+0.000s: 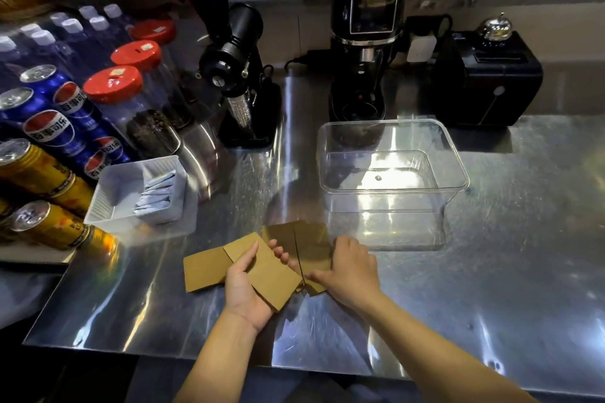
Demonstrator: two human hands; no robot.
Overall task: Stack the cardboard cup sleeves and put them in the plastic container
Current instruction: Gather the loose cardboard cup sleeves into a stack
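Cardboard cup sleeves lie flat and fanned out on the steel surface just in front of the plastic container, not yet gathered into one stack. That container holds nothing, so both stacking and loading remain. The left hand curls its fingers around one sleeve; the right hand presses open on the sleeves nearest the container. Left of the container, a white tray holds small packets.

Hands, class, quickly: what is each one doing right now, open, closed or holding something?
Left hand: closed on a cardboard sleeve, lifted off the counter.
Right hand: palm down, fingers pressing the sleeves on the counter; no closed grip visible.
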